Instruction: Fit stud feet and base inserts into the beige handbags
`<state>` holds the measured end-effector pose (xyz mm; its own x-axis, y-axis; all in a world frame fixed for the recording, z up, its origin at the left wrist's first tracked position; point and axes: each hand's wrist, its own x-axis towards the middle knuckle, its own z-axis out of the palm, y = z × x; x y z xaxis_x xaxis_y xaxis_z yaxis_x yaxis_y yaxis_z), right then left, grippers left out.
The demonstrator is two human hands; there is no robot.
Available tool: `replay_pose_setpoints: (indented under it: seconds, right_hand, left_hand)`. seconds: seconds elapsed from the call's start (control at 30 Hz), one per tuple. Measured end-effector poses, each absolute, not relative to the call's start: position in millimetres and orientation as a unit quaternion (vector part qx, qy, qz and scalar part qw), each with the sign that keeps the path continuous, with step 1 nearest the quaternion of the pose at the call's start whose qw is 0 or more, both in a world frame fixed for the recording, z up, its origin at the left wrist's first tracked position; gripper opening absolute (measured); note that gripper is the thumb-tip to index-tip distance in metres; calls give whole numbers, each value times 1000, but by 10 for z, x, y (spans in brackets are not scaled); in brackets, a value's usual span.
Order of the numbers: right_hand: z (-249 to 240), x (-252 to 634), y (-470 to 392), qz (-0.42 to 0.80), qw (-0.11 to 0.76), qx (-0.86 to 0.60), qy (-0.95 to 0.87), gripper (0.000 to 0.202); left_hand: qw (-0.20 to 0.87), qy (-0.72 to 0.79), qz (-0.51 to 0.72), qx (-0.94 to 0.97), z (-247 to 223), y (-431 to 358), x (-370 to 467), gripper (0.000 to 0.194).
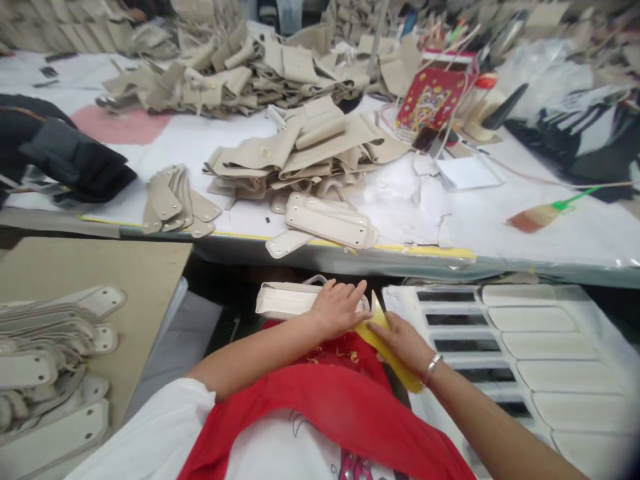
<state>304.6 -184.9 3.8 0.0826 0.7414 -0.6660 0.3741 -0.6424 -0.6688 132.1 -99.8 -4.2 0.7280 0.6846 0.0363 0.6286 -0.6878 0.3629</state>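
Note:
Near the centre bottom, my left hand [339, 307] lies with fingers spread over the right part of a cream, box-like piece [285, 300]. Its fingertips come close to the tip of a yellow flat object [397, 360]. My right hand [403, 340] is wrapped round that yellow object, which has a pale pointed end turned up and away from me. A red cloth [345, 357] with small scraps on it lies beneath the hands, over my lap. What is under my left palm is hidden.
Beige straps [327, 223] and folded beige pieces [300, 147] lie on the white table [400, 200]. A board [150, 260] with stacked straps is at left. Pale panels [555, 347] lie at right. A glue brush [537, 217] and red box [435, 97] are further back.

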Motion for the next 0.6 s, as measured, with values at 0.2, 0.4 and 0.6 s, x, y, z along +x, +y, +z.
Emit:
replay_pose_setpoints:
  seconds: [0.2, 0.4, 0.6]
  right_hand:
    - [520, 2801, -1413, 185, -67, -703, -684, 43]
    - [379, 1834, -559, 103, -159, -521, -832, 51]
    - [137, 1339, -104, 108, -145, -412, -893, 40]
  left_hand:
    - [434, 550, 356, 618, -153, -859, -125, 62]
    - [620, 529, 376, 440, -655, -937, -340, 78]
    - [630, 558, 426, 332, -762, -1021, -239, 74]
